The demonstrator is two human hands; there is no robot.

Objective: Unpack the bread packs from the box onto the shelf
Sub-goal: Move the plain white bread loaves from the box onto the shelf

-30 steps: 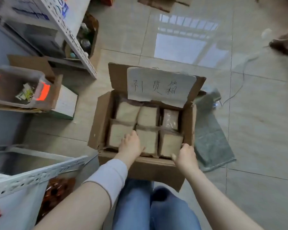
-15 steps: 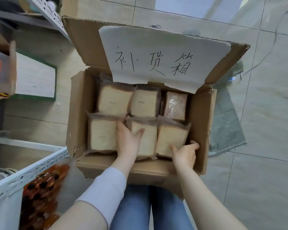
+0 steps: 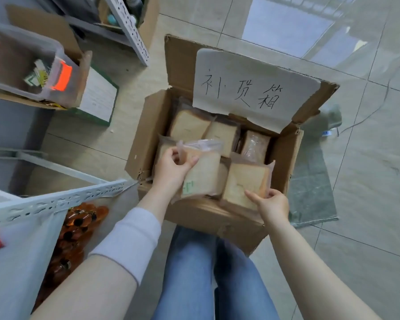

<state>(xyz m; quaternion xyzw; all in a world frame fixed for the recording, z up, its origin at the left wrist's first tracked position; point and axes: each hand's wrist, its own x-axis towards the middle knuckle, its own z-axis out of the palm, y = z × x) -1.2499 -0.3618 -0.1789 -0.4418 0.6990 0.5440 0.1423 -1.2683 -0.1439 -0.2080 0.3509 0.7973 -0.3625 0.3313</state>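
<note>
Fingers [image 3: 170,154] pinch two bread packs [image 3: 203,174] — four others in box [image 3: 146,135].

1. This looks like a small shop or its stock corner. I'm down on a glossy tiled floor [image 3: 367,158] between racks.
2. The racks are white metal shelving with punched-hole rails: one shelf edge [image 3: 56,204] runs by my left arm, and an upright post [image 3: 134,31] stands further off.
3. Below that shelf edge lies a heap of orange-brown packets [image 3: 79,222], many of one kind.
4. The cardboard box [image 3: 148,139] in front of me holds matching sealed bread packs [image 3: 189,125] — a handwritten paper label [image 3: 252,88] is stuck on its raised flap.
5. To the left, a clear plastic bin [image 3: 21,58] with an orange tag sits in a cardboard carton [image 3: 84,72] — another carton [image 3: 151,19] stands under the far shelving.
</note>
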